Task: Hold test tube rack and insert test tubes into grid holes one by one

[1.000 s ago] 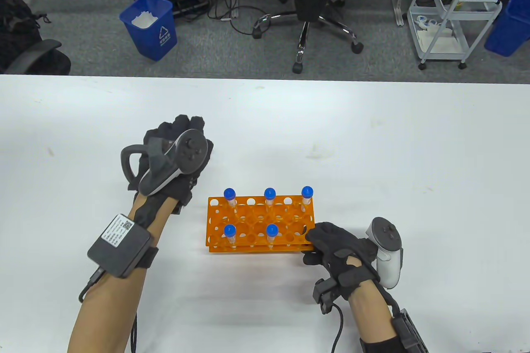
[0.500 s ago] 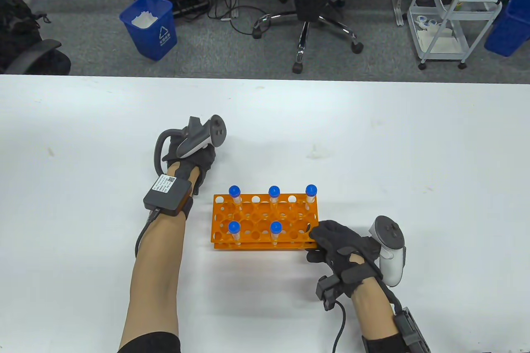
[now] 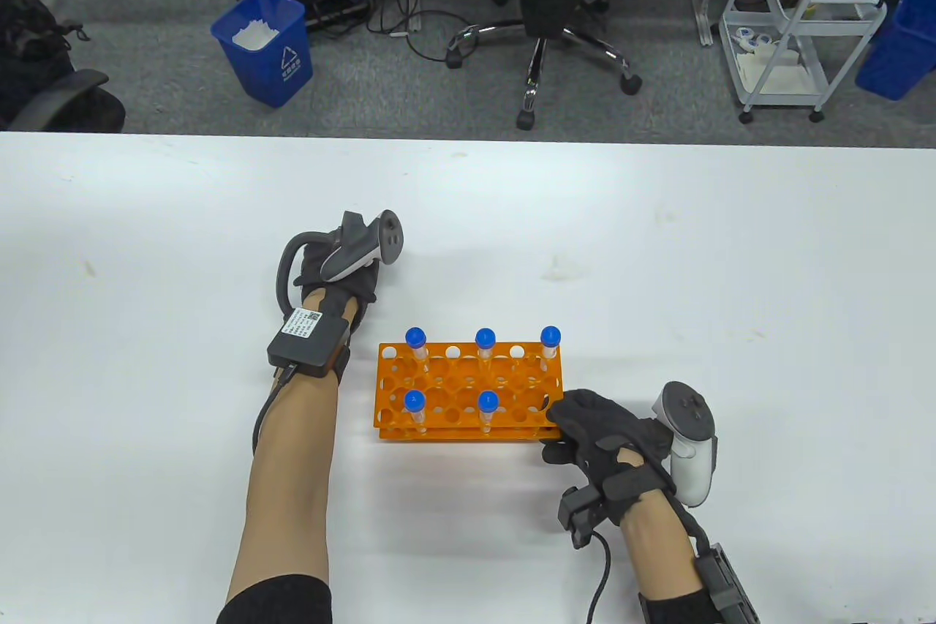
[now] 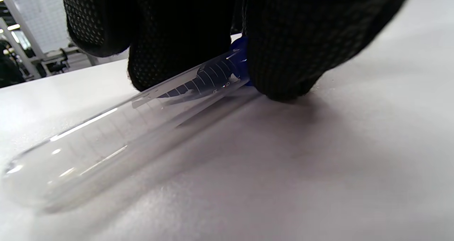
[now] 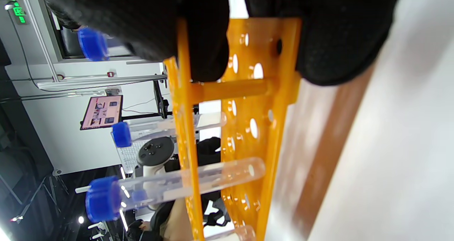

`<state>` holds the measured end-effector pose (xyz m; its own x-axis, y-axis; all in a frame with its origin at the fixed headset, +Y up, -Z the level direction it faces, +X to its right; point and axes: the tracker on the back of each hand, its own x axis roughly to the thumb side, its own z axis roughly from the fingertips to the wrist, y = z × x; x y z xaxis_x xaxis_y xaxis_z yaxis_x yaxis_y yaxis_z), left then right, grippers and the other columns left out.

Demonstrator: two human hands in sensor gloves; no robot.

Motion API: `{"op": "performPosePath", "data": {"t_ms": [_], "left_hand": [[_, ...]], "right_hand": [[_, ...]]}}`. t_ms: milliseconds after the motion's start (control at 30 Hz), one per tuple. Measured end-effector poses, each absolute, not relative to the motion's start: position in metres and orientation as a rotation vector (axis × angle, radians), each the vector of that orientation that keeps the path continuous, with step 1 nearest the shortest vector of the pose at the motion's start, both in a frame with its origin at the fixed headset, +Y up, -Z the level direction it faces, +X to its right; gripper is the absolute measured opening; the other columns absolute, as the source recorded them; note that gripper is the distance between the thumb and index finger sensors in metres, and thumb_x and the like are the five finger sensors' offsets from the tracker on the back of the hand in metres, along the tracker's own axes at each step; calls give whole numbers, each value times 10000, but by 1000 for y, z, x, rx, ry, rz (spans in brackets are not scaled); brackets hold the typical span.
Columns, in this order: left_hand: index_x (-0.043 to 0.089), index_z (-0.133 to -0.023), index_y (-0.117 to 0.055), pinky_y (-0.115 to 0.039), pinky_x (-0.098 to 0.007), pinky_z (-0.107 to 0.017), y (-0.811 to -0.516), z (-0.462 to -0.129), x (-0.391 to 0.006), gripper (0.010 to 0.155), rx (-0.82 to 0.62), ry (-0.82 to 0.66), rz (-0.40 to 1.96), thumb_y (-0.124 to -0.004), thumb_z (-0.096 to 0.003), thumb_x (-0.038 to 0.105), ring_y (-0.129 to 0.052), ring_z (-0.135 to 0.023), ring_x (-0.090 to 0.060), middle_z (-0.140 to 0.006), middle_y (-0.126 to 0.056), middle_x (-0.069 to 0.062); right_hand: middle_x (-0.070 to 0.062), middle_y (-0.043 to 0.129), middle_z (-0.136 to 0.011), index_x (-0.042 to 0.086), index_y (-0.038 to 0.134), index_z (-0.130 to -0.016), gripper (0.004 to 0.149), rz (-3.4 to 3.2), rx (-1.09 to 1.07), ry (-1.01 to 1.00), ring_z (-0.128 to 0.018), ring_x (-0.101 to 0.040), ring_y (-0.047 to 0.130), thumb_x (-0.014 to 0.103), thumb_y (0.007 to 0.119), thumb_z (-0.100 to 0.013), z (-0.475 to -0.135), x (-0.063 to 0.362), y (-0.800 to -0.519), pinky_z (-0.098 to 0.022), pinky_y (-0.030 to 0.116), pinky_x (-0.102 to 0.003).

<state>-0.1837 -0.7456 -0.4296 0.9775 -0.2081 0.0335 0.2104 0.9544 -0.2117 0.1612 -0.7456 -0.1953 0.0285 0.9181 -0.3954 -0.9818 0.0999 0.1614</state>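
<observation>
An orange test tube rack (image 3: pixel 468 390) stands on the white table with several blue-capped tubes (image 3: pixel 484 340) upright in it. My right hand (image 3: pixel 585 426) grips the rack's right end; in the right wrist view its fingers (image 5: pixel 337 39) clamp the rack's end plates (image 5: pixel 262 127). My left hand (image 3: pixel 344 265) is on the table behind the rack's left end, apart from it. In the left wrist view its fingers (image 4: pixel 283 49) pinch the blue-capped end of a clear test tube (image 4: pixel 106 138) that lies low along the table. That tube is hidden under the hand in the table view.
The table's far edge (image 3: pixel 468 137) runs across the view. Beyond it on the floor are a blue bin (image 3: pixel 263 46), an office chair (image 3: pixel 545 9) and a white cart (image 3: pixel 797 24).
My left hand moved right and turned on edge over the loose tube. The rack and my right hand shifted slightly right. Almost nothing moved in the last half second.
</observation>
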Motion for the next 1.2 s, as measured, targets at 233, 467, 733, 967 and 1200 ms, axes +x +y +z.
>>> {"op": "performPosePath", "data": {"t_ms": [233, 467, 733, 967, 1200], "left_hand": [[270, -815, -952, -862, -467, -524, -726, -419, -192, 542, -95, -22, -128, -1002, -298, 423, -1092, -559, -262, -770, -1006, -124], [215, -781, -964, -881, -462, -494, -659, -388, -201, 553, 117, -65, -8, -1028, -277, 431, -1106, -511, -268, -736, -1033, -86], [230, -718, -999, -899, -457, -469, -563, -314, -199, 513, 453, -167, 141, -1062, -253, 437, -1127, -472, -271, -694, -1066, -120], [258, -671, -1026, -911, -447, -453, -501, -214, -152, 477, 663, -382, 287, -1082, -236, 447, -1142, -442, -265, -661, -1088, -150], [275, -656, -1031, -911, -442, -454, -496, -164, -105, 465, 676, -548, 290, -1084, -231, 456, -1143, -443, -260, -657, -1091, -168]], "right_hand": [[-404, 553, -981, 33, 822, -734, 422, 1482, -189, 449, -728, -586, 761, 332, 781, -439, -196, 163, -746, -432, 824, -605], [-402, 554, -982, 34, 822, -735, 422, 1481, -204, 449, -728, -587, 761, 332, 781, -439, -196, 163, -747, -431, 825, -605], [-405, 555, -979, 38, 817, -741, 423, 1471, -217, 443, -728, -583, 765, 335, 779, -442, -195, 161, -748, -431, 828, -602], [-405, 562, -974, 54, 794, -766, 430, 1463, -237, 429, -725, -581, 770, 337, 778, -443, -193, 157, -749, -429, 831, -600], [-402, 567, -972, 59, 800, -764, 427, 1450, -231, 423, -722, -580, 773, 337, 781, -441, -191, 154, -748, -426, 832, -601]]}}
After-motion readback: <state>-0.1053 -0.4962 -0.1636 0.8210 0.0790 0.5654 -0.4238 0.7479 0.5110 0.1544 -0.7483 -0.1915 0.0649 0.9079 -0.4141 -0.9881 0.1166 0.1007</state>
